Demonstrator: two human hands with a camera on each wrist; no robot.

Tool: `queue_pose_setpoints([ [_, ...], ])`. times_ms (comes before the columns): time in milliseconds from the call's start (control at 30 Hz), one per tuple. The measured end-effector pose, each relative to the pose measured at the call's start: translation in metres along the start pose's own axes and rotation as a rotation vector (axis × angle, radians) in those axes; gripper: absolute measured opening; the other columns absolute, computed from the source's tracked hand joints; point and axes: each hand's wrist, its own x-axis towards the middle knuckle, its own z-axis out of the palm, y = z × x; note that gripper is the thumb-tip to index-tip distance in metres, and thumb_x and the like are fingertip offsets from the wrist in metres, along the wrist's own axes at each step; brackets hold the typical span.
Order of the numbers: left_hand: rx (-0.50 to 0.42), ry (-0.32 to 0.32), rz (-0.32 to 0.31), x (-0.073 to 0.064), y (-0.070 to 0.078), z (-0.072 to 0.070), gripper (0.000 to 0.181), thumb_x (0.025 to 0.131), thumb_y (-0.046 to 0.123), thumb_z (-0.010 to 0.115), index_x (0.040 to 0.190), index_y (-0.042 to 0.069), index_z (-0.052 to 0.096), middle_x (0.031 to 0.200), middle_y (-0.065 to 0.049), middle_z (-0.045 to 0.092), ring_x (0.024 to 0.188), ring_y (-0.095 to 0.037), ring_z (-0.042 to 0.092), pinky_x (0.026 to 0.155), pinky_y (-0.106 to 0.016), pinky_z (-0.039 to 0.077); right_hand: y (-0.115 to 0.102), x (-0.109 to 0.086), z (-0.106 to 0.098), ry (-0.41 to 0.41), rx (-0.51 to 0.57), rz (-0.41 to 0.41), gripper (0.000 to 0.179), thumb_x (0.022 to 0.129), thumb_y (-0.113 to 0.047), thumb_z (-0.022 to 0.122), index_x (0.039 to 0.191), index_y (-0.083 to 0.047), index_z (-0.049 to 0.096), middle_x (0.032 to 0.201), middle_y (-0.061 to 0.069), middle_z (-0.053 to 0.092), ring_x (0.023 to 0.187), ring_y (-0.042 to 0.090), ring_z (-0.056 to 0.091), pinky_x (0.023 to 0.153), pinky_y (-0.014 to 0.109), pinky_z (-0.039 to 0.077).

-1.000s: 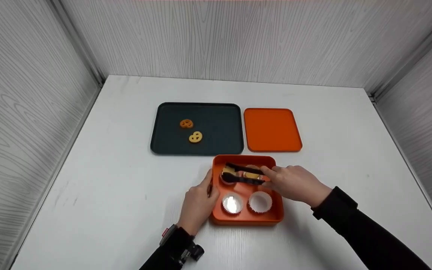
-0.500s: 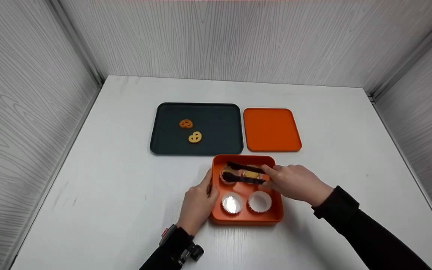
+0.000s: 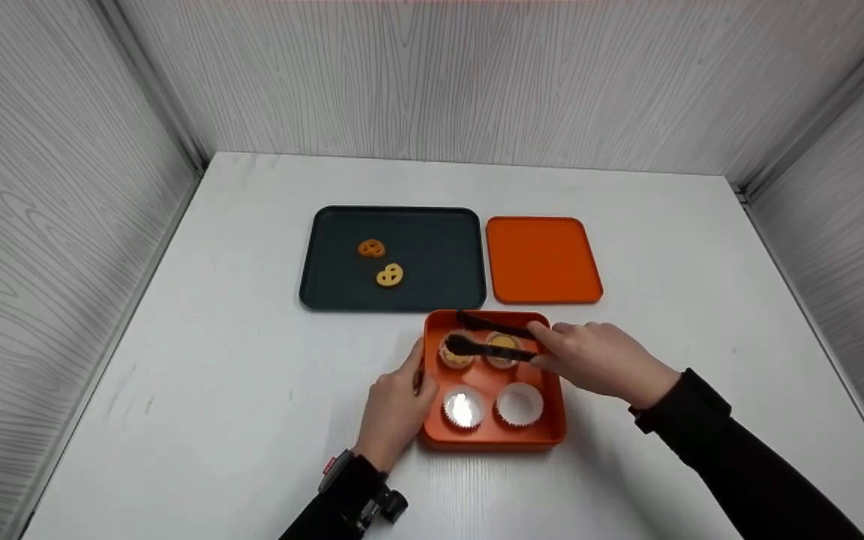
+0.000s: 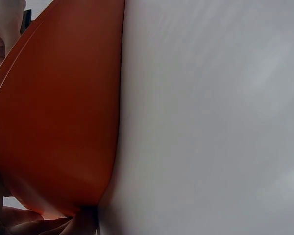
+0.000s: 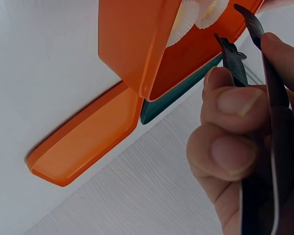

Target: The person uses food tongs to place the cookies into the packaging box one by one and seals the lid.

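An orange box (image 3: pixel 492 445) holds white paper baking cups, two in front and two behind. Yellowish pieces sit in the back left cup (image 3: pixel 447 358) and the back right cup (image 3: pixel 503 343). The front left cup (image 3: pixel 464 407) and front right cup (image 3: pixel 520 404) show bare bottoms. My left hand (image 3: pixel 394 405) grips the box's left wall, thumb at the rim; the left wrist view catches its fingers (image 4: pixel 44 226) at the box's lower edge. My right hand (image 3: pixel 601 361) holds black tongs (image 5: pixel 279 117), their arms spread with nothing between the tips, over the back cups.
Behind the box lies a dark green tray (image 3: pixel 439 247) bearing a brown pretzel (image 3: pixel 372 248) and a yellow pretzel (image 3: pixel 390 275). A flat orange tray (image 3: pixel 544 259) sits to its right. Grey wood-grain panels (image 3: pixel 432 82) enclose the white table on the back and sides.
The tongs' arms have spread apart and moved slightly up and right, off the yellowish piece now in the back left cup. My left hand and the box have stayed in place.
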Motion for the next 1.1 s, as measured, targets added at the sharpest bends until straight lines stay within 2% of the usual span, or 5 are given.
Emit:
queue_pose_setpoints([
  [267,0.005,-0.031,-0.037,0.0,0.001,-0.001,0.059,0.096,0.018,0.063,0.153,0.01,0.049,0.089,-0.012,0.074,0.071,-0.012,0.057,0.074,-0.039,0.056,0.004,0.0,-0.008,0.061,0.001,-0.001,0.049,0.091,-0.028,0.078,0.13,-0.003,0.062,0.078,0.007,0.066,0.054,0.018,0.055,0.053,0.029,0.05],
  [567,0.008,-0.031,-0.03,0.001,0.001,0.0,0.059,0.097,0.017,0.062,0.152,0.007,0.049,0.085,-0.013,0.073,0.069,-0.012,0.057,0.072,-0.039,0.056,0.009,0.005,-0.012,0.081,0.029,0.032,0.055,0.092,-0.031,0.076,0.135,0.0,0.061,0.094,0.012,0.073,0.066,0.022,0.066,0.062,0.034,0.058],
  [833,0.001,-0.041,-0.036,0.001,0.001,0.0,0.059,0.098,0.019,0.062,0.153,0.008,0.048,0.077,-0.008,0.07,0.068,-0.011,0.056,0.071,-0.037,0.056,0.013,0.014,-0.013,0.099,0.008,0.038,0.054,0.093,-0.03,0.075,0.134,0.002,0.061,0.093,0.014,0.073,0.064,0.023,0.065,0.06,0.036,0.057],
  [1000,-0.012,-0.047,-0.045,0.0,0.002,-0.001,0.059,0.098,0.019,0.062,0.154,0.009,0.047,0.08,-0.007,0.071,0.07,-0.011,0.057,0.076,-0.037,0.057,0.017,0.022,-0.013,0.081,0.049,0.062,0.052,0.093,-0.029,0.075,0.132,0.001,0.06,0.088,0.014,0.072,0.061,0.024,0.063,0.057,0.036,0.055],
  [1100,-0.014,-0.05,-0.051,0.0,0.002,-0.001,0.059,0.098,0.02,0.062,0.154,0.01,0.047,0.075,-0.005,0.068,0.068,-0.011,0.056,0.073,-0.035,0.056,0.019,0.029,-0.013,0.067,0.072,0.08,0.051,0.094,-0.029,0.074,0.133,0.001,0.06,0.089,0.016,0.072,0.065,0.026,0.065,0.059,0.038,0.056],
])
